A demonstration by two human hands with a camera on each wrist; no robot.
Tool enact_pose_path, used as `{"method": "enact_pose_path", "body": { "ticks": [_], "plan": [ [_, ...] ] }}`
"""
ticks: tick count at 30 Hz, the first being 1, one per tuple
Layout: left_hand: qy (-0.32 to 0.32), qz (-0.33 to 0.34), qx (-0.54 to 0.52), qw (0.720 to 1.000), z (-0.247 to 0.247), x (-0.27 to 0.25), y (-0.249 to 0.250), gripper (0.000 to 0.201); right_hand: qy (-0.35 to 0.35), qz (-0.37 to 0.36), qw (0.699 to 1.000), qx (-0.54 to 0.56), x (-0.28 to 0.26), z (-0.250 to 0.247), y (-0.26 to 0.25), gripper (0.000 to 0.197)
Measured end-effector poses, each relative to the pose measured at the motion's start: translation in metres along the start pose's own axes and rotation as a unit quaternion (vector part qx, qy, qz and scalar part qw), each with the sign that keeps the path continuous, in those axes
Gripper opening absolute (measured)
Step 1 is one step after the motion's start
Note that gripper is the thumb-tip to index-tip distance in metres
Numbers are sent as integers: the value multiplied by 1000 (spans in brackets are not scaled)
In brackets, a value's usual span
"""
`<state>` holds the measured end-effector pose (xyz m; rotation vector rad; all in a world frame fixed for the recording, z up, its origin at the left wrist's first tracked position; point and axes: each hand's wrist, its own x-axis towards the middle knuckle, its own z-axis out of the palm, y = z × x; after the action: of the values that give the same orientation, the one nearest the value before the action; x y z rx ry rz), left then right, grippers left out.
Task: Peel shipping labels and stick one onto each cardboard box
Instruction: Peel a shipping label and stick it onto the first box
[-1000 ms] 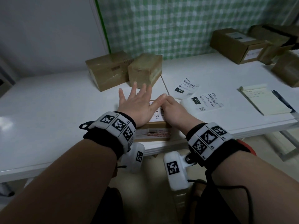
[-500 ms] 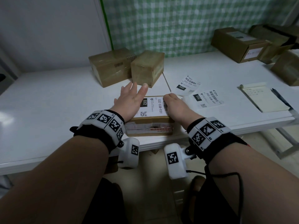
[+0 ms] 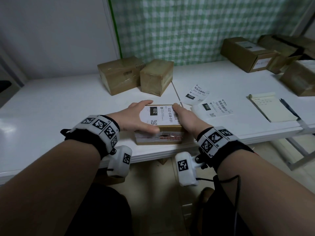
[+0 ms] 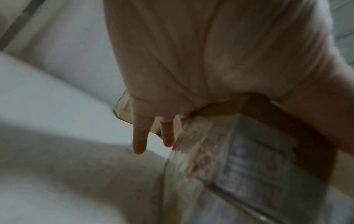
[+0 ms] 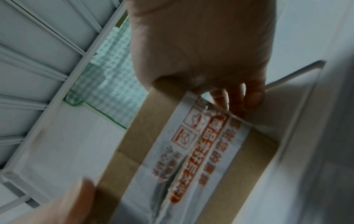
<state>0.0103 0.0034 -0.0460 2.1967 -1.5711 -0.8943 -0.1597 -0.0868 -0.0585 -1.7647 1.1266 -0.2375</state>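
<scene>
A small cardboard box (image 3: 158, 137) sits at the table's front edge, with a white shipping label (image 3: 160, 114) stuck flat on its top. My left hand (image 3: 134, 116) holds the box's left side, thumb across the near top edge and fingers (image 4: 139, 136) hanging down the far side. My right hand (image 3: 185, 117) holds the right side, its fingers (image 5: 249, 98) curled round the far edge. In the right wrist view the box (image 5: 191, 151) shows its front with white and red printed tape. Two loose labels (image 3: 197, 93) (image 3: 215, 108) lie just to the right.
Two bare brown boxes (image 3: 119, 75) (image 3: 156, 76) stand behind, near the wall. Labelled boxes (image 3: 247, 53) are stacked at the back right. A notepad (image 3: 271, 108) with a pen (image 3: 288, 108) lies on the white table (image 3: 59, 108) at right.
Both hands lay on top of the box, over the label. They have slid apart to its left and right sides and now hold the box, leaving the label uncovered.
</scene>
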Motion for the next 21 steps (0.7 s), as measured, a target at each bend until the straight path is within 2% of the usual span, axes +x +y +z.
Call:
{"method": "enact_pose_path", "body": {
  "ticks": [2, 4, 7, 10, 12, 15, 21],
  "plan": [
    [-25, 6, 7, 1000, -3, -3, -1, 126, -4, -8, 1000, 20, 0, 1, -2, 56],
    [-4, 8, 4, 1000, -2, -6, -1, 113, -11, -1, 999, 38, 2, 0, 0, 64],
    [61, 8, -28, 998, -1, -11, 1, 99, -13, 2, 996, 94, -2, -8, 4, 69],
    [142, 3, -75, 987, -6, -16, 7, 95, 7, 20, 987, 156, -7, -19, 6, 76],
    [200, 9, -88, 976, -11, -16, 15, 98, -11, 17, 983, 184, -10, -25, 2, 77],
    [252, 9, -118, 960, -13, -15, 33, 111, -54, -8, 977, 204, -15, -27, -9, 73],
    [282, 3, -122, 952, -17, 5, 54, 107, -61, -36, 967, 246, -3, -27, -27, 54]
  ]
}}
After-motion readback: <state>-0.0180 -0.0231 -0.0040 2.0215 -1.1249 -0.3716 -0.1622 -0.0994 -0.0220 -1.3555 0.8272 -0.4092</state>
